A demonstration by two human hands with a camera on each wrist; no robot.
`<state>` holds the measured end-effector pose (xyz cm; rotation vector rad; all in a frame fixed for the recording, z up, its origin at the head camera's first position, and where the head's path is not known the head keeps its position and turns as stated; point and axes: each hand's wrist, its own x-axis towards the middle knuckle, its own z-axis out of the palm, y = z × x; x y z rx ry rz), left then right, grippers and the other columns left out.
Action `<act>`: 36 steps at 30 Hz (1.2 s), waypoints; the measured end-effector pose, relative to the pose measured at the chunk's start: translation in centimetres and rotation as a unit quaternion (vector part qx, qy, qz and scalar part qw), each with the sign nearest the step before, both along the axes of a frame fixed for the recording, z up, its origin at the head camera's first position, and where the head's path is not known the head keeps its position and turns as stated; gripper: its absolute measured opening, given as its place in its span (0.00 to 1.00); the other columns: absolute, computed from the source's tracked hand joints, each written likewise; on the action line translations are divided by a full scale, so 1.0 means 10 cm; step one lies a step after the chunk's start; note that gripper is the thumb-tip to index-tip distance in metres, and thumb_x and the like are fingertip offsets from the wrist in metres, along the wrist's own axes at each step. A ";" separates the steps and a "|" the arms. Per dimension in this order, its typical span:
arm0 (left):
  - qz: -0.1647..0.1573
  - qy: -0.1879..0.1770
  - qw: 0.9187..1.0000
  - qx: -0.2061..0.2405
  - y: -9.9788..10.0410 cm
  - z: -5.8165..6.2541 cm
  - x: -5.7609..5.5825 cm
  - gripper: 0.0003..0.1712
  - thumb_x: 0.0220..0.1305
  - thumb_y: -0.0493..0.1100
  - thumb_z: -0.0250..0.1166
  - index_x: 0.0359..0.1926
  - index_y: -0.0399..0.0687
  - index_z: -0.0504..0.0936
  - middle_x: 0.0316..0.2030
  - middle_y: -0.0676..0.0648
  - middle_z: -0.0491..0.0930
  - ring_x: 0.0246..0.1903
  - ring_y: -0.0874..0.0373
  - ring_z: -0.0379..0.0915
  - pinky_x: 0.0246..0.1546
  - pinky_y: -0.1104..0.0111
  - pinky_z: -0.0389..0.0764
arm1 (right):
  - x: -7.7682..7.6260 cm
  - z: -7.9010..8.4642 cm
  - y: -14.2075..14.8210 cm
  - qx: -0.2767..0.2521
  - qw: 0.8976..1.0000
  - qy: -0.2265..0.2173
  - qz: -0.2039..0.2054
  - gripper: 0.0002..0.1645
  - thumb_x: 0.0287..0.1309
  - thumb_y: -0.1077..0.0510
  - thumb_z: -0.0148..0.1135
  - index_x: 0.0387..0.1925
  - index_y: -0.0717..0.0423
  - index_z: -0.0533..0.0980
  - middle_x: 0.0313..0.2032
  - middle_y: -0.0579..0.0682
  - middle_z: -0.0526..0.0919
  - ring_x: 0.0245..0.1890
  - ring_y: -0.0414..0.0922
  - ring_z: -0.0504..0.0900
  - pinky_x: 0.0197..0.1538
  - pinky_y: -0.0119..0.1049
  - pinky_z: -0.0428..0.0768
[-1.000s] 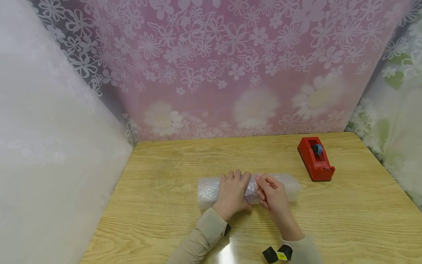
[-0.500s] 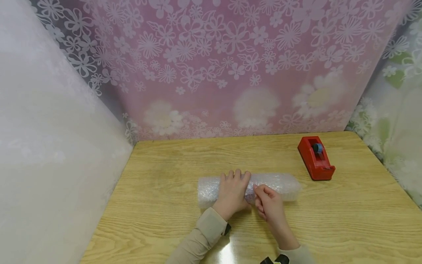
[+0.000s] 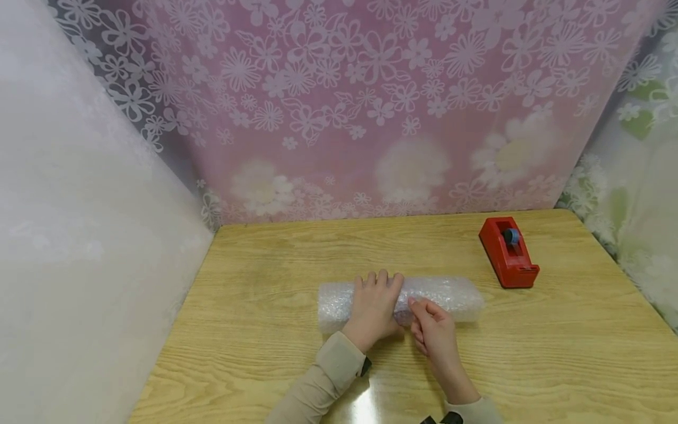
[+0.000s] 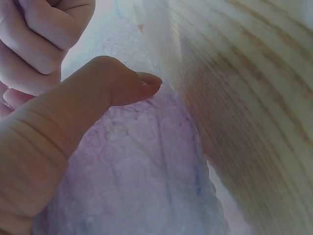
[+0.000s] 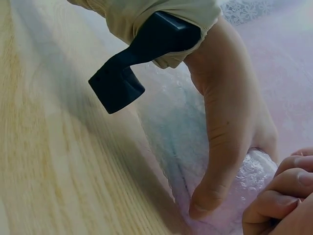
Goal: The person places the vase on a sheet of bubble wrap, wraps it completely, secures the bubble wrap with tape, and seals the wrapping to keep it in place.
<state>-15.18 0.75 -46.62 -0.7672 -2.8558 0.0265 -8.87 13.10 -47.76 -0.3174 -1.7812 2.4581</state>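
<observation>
A long roll of clear bubble wrap (image 3: 335, 306) lies crosswise on the table, with a purplish tint around its middle. My left hand (image 3: 373, 309) grips it from above, fingers over the far side and thumb along the near side. In the left wrist view the left thumb (image 4: 93, 93) presses on the wrap. Just to its right, my right hand (image 3: 434, 333) is curled, its thumb and forefinger tips together at the wrap's surface. Nothing shows between those tips. In the right wrist view the curled right fingers (image 5: 283, 200) sit close beside the left hand.
A red tape dispenser (image 3: 508, 253) with a small blue roll of tape stands at the back right of the wooden table (image 3: 254, 353). Behind the table hangs a pink flowered curtain (image 3: 328, 118). A pale sheet (image 3: 95, 235) borders the left side.
My right hand has moved down the roll toward its near side, then stays nearly still. The left hand keeps its grip, and the roll has not visibly shifted.
</observation>
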 end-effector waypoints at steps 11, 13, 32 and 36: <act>0.004 -0.005 1.000 -0.001 0.01 0.01 0.00 0.54 0.23 0.73 0.81 0.52 0.59 0.68 0.41 0.52 0.73 0.38 0.54 0.68 0.37 0.61 0.64 | 0.01 0.02 -0.04 -0.046 0.997 -0.013 -0.057 0.23 0.72 0.58 0.55 0.17 0.54 0.65 0.08 0.42 0.63 0.06 0.33 0.58 0.10 0.25 0.55; 0.004 -0.007 1.000 0.000 0.01 0.01 0.00 0.54 0.23 0.73 0.81 0.52 0.59 0.68 0.41 0.52 0.72 0.38 0.54 0.67 0.36 0.62 0.64 | 0.01 0.01 -0.05 -0.049 0.996 -0.021 -0.067 0.24 0.72 0.59 0.55 0.16 0.54 0.64 0.08 0.42 0.63 0.06 0.33 0.58 0.10 0.25 0.56; 0.003 -0.006 1.000 0.000 0.00 0.02 0.01 0.53 0.23 0.72 0.81 0.52 0.59 0.68 0.41 0.52 0.73 0.40 0.54 0.68 0.38 0.61 0.66 | 0.03 -0.05 -0.18 -0.045 0.988 -0.058 -0.134 0.25 0.67 0.55 0.62 0.13 0.57 0.71 0.07 0.43 0.65 0.05 0.34 0.60 0.08 0.26 0.58; 0.003 -0.009 1.000 -0.002 0.00 0.02 0.00 0.53 0.23 0.72 0.81 0.51 0.59 0.68 0.42 0.51 0.73 0.40 0.54 0.68 0.37 0.61 0.66 | 0.04 -0.03 -0.20 -0.048 0.986 -0.029 -0.158 0.24 0.66 0.59 0.62 0.14 0.61 0.72 0.06 0.44 0.65 0.05 0.35 0.60 0.08 0.27 0.57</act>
